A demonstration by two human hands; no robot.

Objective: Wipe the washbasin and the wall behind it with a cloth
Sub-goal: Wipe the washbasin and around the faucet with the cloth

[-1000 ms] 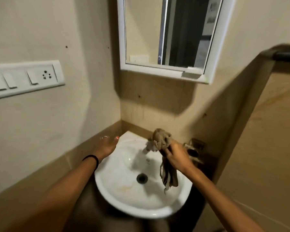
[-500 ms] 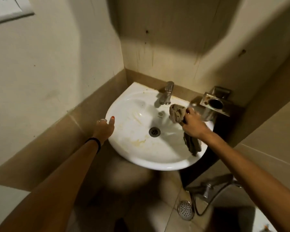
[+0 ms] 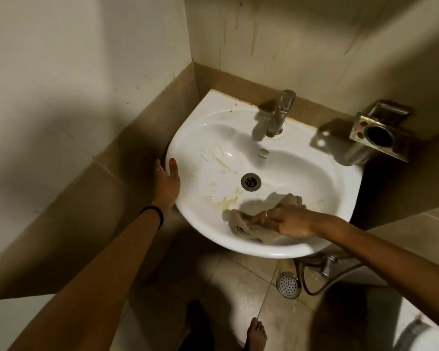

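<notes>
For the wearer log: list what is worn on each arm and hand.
Both arms are bare, no sleeves. The left hand has a thin ring on one finger, red polish on the thumbnail, and a black band around the wrist. The right hand has one thin ring on a finger.

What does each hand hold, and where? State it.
Right hand presses the cloth flat near its middle; left hand rests on the basin rim.

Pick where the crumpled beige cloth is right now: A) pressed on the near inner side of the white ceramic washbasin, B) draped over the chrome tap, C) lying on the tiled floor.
A: the right hand presses the crumpled beige cloth against the white ceramic washbasin near its front rim.
</notes>
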